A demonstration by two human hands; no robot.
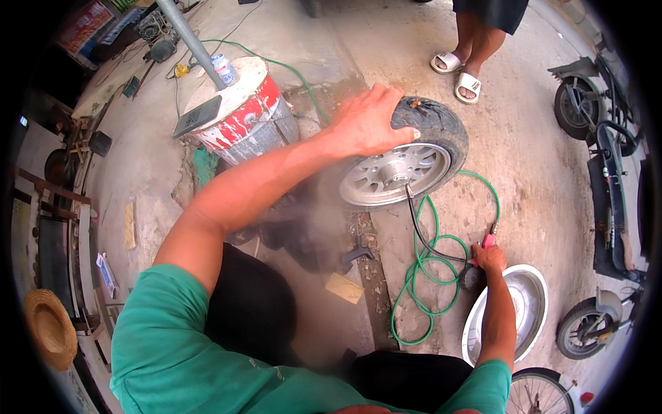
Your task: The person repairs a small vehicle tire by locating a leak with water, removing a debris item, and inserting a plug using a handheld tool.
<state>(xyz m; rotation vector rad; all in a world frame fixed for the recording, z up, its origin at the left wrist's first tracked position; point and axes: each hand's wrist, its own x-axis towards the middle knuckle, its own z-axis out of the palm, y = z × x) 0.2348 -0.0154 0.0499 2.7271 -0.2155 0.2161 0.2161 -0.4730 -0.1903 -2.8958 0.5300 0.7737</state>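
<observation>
My left hand (365, 125) grips the top of a black tyre (452, 134), thumb on the sidewall and fingers over the tread. The tyre sits on a silver spoked rim (436, 162), and the wheel stands tilted on the ground. From near its hub a thin black hose (426, 239) runs to a red-handled tyre inflator (489, 241). My right hand (491, 258) is closed around that inflator, its round dark gauge (469, 277) hanging below. A green air hose (436, 272) joins the inflator's other end and lies in loops on the concrete.
Beside my right forearm rests a metal basin (542, 297). A red-and-white drum (258, 103) with a pole (187, 38) stands beyond my left arm. Another person in white sandals (468, 87) stands ahead. Two-wheelers (601, 317) line the right side. A yellowish block (345, 288) lies near my legs.
</observation>
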